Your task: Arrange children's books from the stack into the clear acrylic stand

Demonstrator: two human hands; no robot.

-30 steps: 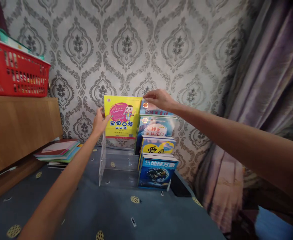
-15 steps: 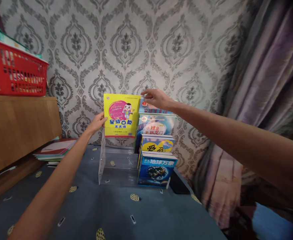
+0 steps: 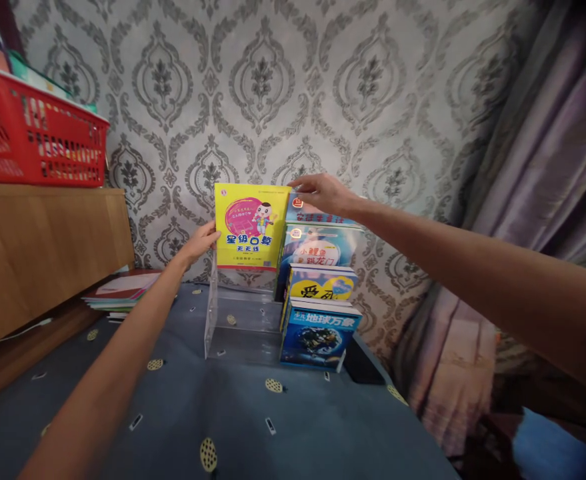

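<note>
A yellow workbook [image 3: 245,260] with a pink cartoon cover stands upright at the back left of a clear plastic tiered rack [image 3: 245,343]. My left hand [image 3: 200,244] grips its left edge, thumb in front and fingers partly hidden. My right hand [image 3: 325,192] is bent at the workbook's top right corner, its fingertips closed there. Below that hand is a blue book [image 3: 317,215] in the back row. In front of it, on the rack's right side, stand a teal book [image 3: 317,248], a yellow-and-blue book [image 3: 317,285] and a blue book with an earth picture [image 3: 320,340].
A red basket [image 3: 67,143] sits on a wooden cabinet [image 3: 57,247] at left. Papers and booklets [image 3: 123,290] lie beside the cabinet. A dark flat object [image 3: 365,363] lies right of the rack on the blue patterned cloth [image 3: 233,413]. Curtains [image 3: 457,347] hang at right.
The whole view has shifted, so everything appears slightly farther right and higher. Both hands stay at the yellow workbook, which looks nearly unmoved against the rack.
</note>
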